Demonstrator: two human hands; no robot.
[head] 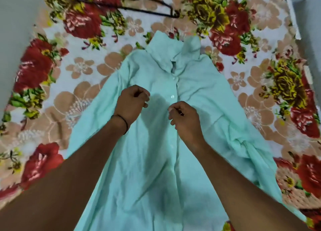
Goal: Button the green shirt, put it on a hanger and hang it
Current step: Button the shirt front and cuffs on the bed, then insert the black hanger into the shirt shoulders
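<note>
Green shirt: pale, laid front-up and lengthwise on a bed under a floral blanket, collar at the far end and hem nearest the person. Bed: its left edge lies well left of the collar against a plain grey strip, its right edge well right of the collar; open blanket shows on both sides of the shirt and beyond the collar, giving room to lift and turn the garment. Hanger: dark, flat on the blanket beyond the collar, apart from the shirt, untouched. Left hand: below and left of the collar, over the chest panel, fingers curled with nothing seen in them. Right hand: below the collar at the front opening, fingers curled; whether it pinches cloth cannot be told. Buttons: two just below the collar look fastened. Step judged: buttoning, working hemward. Next move likely calls for both hands to find the following button and its hole and align the two edges.
</note>
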